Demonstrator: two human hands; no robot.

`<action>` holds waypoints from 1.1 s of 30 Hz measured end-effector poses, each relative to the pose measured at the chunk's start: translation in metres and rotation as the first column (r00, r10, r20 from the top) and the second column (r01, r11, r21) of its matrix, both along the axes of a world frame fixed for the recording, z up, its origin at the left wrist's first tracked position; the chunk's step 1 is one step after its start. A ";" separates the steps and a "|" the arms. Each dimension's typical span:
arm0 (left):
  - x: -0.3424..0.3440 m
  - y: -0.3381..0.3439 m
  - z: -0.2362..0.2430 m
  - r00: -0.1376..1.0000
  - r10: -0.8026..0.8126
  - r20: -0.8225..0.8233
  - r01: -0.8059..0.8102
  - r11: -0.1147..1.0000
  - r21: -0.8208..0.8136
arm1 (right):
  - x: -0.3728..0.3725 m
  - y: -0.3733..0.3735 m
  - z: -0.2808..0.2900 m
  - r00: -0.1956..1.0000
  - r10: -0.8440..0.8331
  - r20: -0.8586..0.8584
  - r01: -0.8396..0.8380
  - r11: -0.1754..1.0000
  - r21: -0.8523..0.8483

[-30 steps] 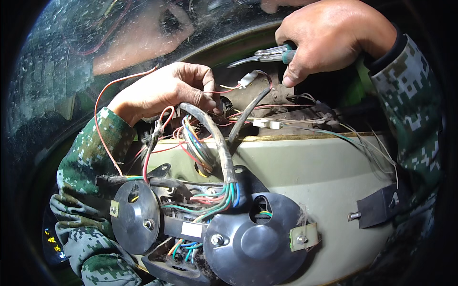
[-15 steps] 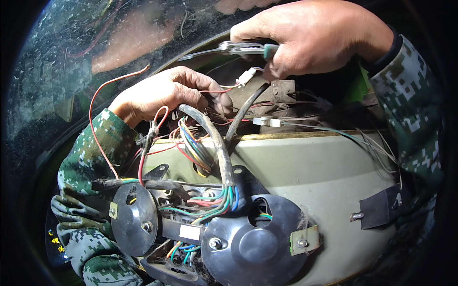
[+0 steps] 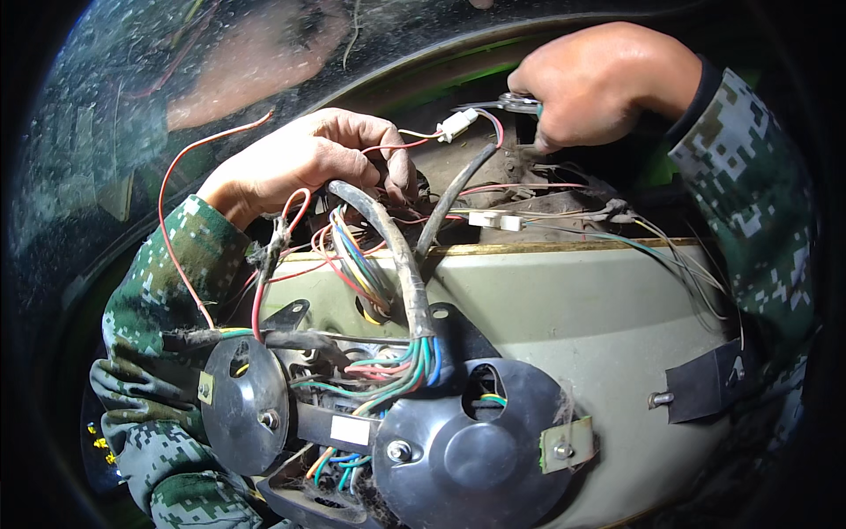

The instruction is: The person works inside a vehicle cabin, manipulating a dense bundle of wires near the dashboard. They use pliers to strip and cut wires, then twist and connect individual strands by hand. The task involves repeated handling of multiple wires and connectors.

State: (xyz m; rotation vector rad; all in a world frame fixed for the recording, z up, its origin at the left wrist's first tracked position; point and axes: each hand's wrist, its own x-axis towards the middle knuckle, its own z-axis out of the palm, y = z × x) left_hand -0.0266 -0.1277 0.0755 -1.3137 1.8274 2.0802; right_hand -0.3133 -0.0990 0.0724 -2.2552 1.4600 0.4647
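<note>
Pliers, likely stiff, best held rearward, sit gripped by our right fingers beyond the panel; our left fingers' hold we cannot tell.

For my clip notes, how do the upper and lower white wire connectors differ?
The upper connector tilts up to the right; the lower connector lies nearly level. The upper shows just below the pliers; the lower, just above the pale panel. Both are white with wires attached.
</note>
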 end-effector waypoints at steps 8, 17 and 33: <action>-0.011 0.000 -0.004 0.972 0.049 0.228 -0.038 0.998 -0.054 | 0.005 -0.006 -0.011 0.977 -0.014 -0.211 0.030 0.997 0.072; -0.023 -0.007 -0.016 0.768 -0.434 0.471 0.513 0.857 -0.048 | 0.011 -0.012 -0.013 0.991 0.009 -0.134 0.006 0.994 0.106; -0.006 -0.002 -0.052 0.918 0.045 0.394 0.017 0.988 -0.153 | 0.001 -0.011 -0.023 0.998 0.006 0.066 -0.015 0.991 0.130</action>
